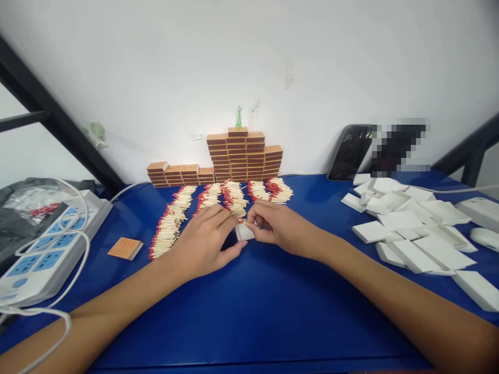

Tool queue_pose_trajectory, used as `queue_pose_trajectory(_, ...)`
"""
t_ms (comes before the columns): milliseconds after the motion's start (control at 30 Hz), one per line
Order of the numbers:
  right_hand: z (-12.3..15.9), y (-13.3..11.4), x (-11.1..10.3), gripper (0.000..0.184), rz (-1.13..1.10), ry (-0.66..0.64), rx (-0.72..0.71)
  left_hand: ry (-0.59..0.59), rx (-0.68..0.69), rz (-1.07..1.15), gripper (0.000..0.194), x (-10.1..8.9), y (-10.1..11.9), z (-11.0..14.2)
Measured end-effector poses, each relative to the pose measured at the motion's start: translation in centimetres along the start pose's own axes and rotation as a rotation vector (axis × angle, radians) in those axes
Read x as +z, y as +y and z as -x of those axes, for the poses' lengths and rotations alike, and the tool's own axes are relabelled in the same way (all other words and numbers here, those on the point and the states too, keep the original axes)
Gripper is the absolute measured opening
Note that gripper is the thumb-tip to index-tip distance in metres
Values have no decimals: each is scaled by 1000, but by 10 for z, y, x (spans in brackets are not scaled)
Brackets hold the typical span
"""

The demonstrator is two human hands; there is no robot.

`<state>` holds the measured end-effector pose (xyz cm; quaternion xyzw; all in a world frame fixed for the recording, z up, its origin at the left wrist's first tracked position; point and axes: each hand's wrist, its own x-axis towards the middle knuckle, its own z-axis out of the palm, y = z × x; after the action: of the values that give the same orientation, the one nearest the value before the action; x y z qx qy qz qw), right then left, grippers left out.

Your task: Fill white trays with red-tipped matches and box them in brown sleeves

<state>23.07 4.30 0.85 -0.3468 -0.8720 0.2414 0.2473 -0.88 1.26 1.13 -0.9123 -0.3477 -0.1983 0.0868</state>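
At the middle of the blue table (257,311), between both hands, sits a small white tray (243,232). It looks like thin, smooth card: probably very light, stiff along its folded walls yet easily crushed, so best held lightly by opposite sides. The left hand (208,236) curves around it from nine o'clock, thumb and fingers apart; whether it grips, I cannot tell. The right hand (268,223), at three o'clock, is pinched narrow, seemingly on slim wooden matches (240,221). Red-tipped match rows (171,223) fan from ten to one o'clock; stacked brown-sided matchboxes (237,158) stand at twelve, and flat-sided white trays (413,221) heap at three.
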Motion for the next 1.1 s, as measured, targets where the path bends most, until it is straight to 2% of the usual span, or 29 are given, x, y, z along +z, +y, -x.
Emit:
queue_pose_trajectory(200, 2, 6, 0, 4, 108, -69, -22, 7, -50, 87, 24, 1, -5, -1)
queue_pose_trajectory(367, 2, 6, -3, 6, 134, -125, -47, 39, -25, 90, 22, 0, -5, -2)
queue_pose_trajectory(567, 3, 0, -8, 9, 198, -111, -61, 47, 41, 20, 26, 0, -7, -1)
queue_pose_trajectory(733, 2, 3, -14, 12, 149, -85, -55, 27, 72, -23, 31, 2, -11, 1)
queue_pose_trajectory(833, -1, 14, -31, 19, 42, -15, 15, 45, 109, -51, 33, 2, -12, 1)
queue_pose_trajectory(967, -3, 42, -56, 21, 30, 179, 135, 75, 194, -57, 34, 0, -11, -1)
queue_pose_trajectory(1100, -5, 67, -61, 23, 86, 116, 128, 96, 259, -49, 34, -2, -8, -2)
